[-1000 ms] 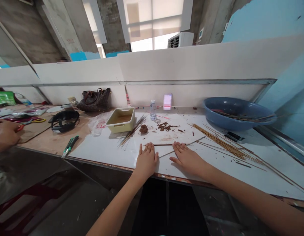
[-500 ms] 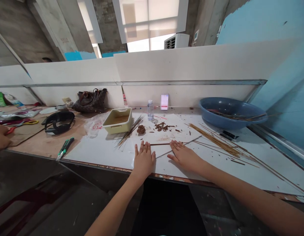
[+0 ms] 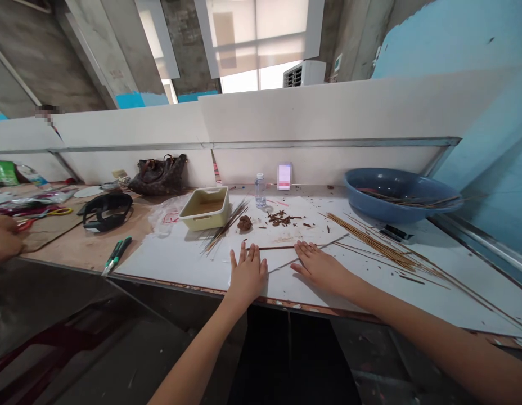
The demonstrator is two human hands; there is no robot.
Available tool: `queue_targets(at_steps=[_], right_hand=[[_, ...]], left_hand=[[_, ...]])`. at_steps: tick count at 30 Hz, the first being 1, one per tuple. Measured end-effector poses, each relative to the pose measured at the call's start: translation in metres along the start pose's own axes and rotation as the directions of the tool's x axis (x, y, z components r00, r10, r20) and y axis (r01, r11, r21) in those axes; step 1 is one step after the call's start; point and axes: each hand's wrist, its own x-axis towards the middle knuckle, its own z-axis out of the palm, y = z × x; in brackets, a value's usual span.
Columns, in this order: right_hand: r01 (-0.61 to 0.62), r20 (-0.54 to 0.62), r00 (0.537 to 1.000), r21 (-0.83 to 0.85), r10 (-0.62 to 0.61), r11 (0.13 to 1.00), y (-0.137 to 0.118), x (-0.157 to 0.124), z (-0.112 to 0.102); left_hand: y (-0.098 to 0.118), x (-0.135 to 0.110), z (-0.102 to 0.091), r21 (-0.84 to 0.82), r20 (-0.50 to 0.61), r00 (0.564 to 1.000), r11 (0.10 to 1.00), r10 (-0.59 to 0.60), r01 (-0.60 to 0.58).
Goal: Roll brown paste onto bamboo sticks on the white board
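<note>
A thin dark brown stick lies crosswise on the white sheet. My left hand rests flat with its fingers over the left end, and my right hand lies flat over the right end. Both hands have their fingers stretched out; the stick's ends are partly hidden under them. A thin grey rod runs slantwise beneath my right hand and out on both sides. Beyond my hands sit a brown clay-like lump and a scatter of brown crumbs and short pieces.
A pale yellow tub and several thin sticks are left of the lump. Behind stand a bottle and phone. Rightward lie tan sticks and a blue basin. A cutter and another person's hand are left.
The view has shifted slightly, so things sit a little further right. My hands stay almost in place on the stick. More of a person's head shows above the partition at far left.
</note>
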Motion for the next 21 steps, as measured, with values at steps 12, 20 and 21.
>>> queue_targets(at_steps=[12,20,21], right_hand=[[0.002,-0.013,1.000,0.014,-0.002,1.000,0.006,0.000,0.006],[-0.029,0.023,0.999,-0.014,0.030,0.999,0.008,0.023,-0.005],[-0.034,0.034,0.999,-0.020,0.035,0.999,0.009,0.027,-0.007]], left_hand=[[-0.005,0.009,-0.005,0.008,-0.011,1.000,1.000,-0.010,0.011],[-0.003,0.033,-0.005,-0.037,-0.014,0.999,0.998,-0.041,0.040],[-0.003,0.036,-0.006,-0.042,-0.018,0.999,0.998,-0.043,0.042]])
